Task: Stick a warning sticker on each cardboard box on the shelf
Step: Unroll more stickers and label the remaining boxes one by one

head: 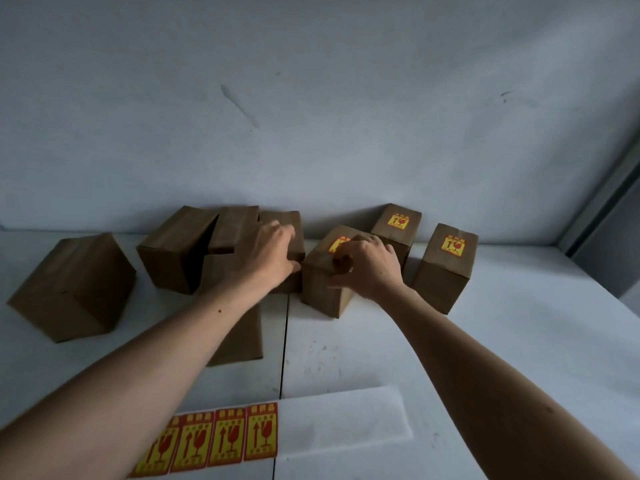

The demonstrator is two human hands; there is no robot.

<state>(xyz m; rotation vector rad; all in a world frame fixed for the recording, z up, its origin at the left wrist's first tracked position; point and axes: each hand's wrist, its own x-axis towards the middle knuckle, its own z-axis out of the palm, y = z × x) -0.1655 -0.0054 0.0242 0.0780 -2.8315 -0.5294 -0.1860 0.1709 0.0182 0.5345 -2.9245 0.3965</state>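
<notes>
Several brown cardboard boxes stand on a white shelf against the wall. Three on the right carry red-and-yellow warning stickers: the back box, the far-right box and the middle box. My right hand lies flat on top of the middle box, partly over its sticker. My left hand rests against a plain box just left of it, fingers spread. The boxes on the left bear no sticker that I can see. A sticker strip lies at the front edge.
A lone plain box stands at far left. Another plain box leans behind my left arm. The strip's bare white backing stretches right of the remaining stickers. A seam splits the shelf surface. A grey frame rises at right.
</notes>
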